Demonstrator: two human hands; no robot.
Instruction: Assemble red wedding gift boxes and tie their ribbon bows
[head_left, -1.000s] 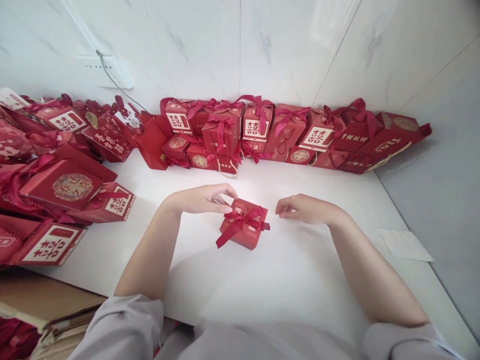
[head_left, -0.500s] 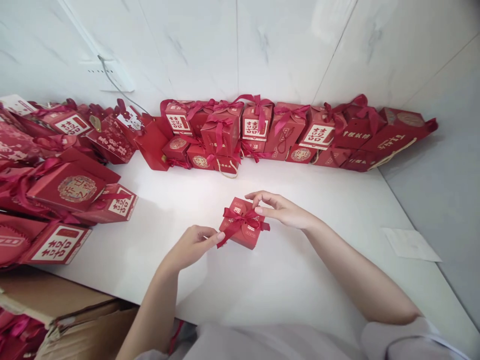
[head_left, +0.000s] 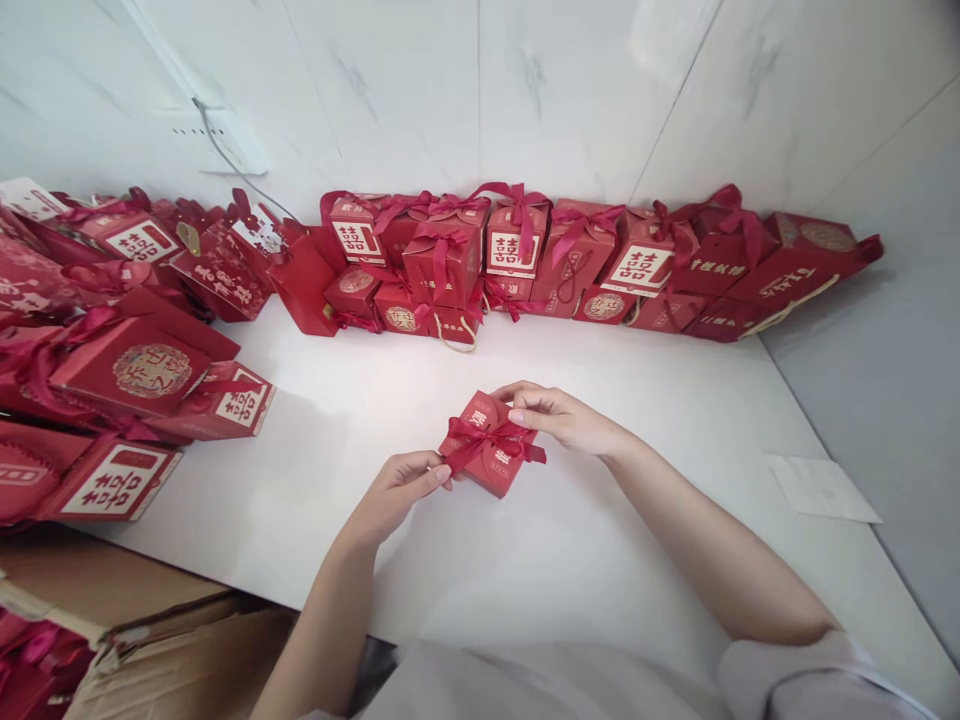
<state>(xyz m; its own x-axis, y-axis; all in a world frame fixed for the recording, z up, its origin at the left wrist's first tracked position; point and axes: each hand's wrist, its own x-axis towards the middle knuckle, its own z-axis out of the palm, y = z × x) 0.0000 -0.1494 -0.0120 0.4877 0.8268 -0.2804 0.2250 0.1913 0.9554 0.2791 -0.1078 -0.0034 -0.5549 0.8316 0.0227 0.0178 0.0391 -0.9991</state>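
A small red gift box (head_left: 501,480) with gold lettering sits on the white table in front of me, a dark red ribbon bow (head_left: 487,437) tied across its top. At the box's left corner my left hand (head_left: 411,488) is closed, with the ribbon's tail pinched between thumb and fingers. My right hand (head_left: 559,418) grips the far right corner of the box. Its thumb lies on top beside the bow, and its fingertips curl behind the far side, partly hidden.
Along the tiled wall stand stacked red gift boxes (head_left: 577,255) with ribbons. More red boxes (head_left: 154,375) are piled at the left. A cardboard carton (head_left: 180,650) holding red items is at lower left. A white paper (head_left: 823,488) lies on the table (head_left: 637,580) at right.
My left hand has moved slightly right, closer in against the box corner. The right fingers have come down onto the box's far edge, and the box has turned slightly.
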